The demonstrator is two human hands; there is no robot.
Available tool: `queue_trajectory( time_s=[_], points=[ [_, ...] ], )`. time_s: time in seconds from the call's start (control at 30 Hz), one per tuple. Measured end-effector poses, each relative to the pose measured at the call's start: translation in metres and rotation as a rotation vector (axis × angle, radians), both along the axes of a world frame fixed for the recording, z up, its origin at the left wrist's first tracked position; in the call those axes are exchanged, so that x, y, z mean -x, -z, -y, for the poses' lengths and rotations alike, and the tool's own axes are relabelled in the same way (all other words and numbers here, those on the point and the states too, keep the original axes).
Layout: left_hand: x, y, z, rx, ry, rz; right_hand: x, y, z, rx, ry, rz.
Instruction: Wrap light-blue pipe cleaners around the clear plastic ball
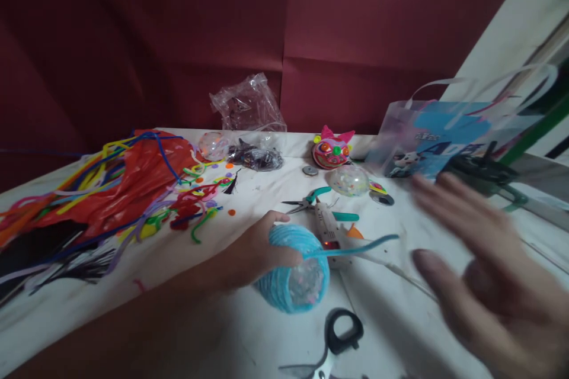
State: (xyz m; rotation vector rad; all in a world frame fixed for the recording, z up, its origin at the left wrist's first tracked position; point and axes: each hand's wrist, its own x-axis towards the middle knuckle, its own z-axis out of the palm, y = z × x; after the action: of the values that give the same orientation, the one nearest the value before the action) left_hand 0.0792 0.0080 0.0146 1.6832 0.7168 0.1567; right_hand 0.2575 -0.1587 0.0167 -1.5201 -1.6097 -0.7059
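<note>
Right hand [484,272] blurred, fingers spread wide, empty; left hand [253,251] fingers wrapped round blue yarn-wound ball [291,272] on table [186,260].

Honestly the only real open room I see is the near left of the table [146,314], plus a bare strip running back up the middle. Left side is jammed with a heap of pipe cleaners [111,189] on a red bag [142,177]. Straight ahead of my left hand [253,254] the glue gun [329,231] and pliers [311,201] lie just beside each other, so that lane's tight. Scissors [340,331] sit near the front edge. Far right is walled off by a printed gift bag [427,136], with my right hand [489,284] hovering in front.
</note>
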Motion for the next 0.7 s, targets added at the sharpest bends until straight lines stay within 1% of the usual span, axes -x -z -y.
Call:
queue_trajectory(
  time_s=[0.1,0.2,0.3,0.47,0.6,0.7],
  points=[
    [-0.001,0.009,0.002,-0.082,-0.036,0.083,0.011,0.014,-0.018,0.126,-0.121,0.089],
    [0.001,0.018,0.004,-0.161,-0.059,0.103,0.013,0.025,-0.026,0.213,-0.14,0.133],
    [0.003,0.023,0.005,-0.182,-0.051,0.115,0.012,0.031,-0.025,0.249,-0.178,0.073],
    [0.003,0.021,0.005,-0.202,-0.034,0.103,0.015,0.039,-0.021,0.376,-0.223,-0.107],
    [0.002,0.015,0.008,-0.224,-0.034,0.055,0.02,0.043,-0.02,0.392,-0.208,-0.165],
    [0.003,0.013,0.01,-0.233,-0.037,0.045,0.021,0.044,-0.021,0.424,-0.228,-0.289]
  ],
)
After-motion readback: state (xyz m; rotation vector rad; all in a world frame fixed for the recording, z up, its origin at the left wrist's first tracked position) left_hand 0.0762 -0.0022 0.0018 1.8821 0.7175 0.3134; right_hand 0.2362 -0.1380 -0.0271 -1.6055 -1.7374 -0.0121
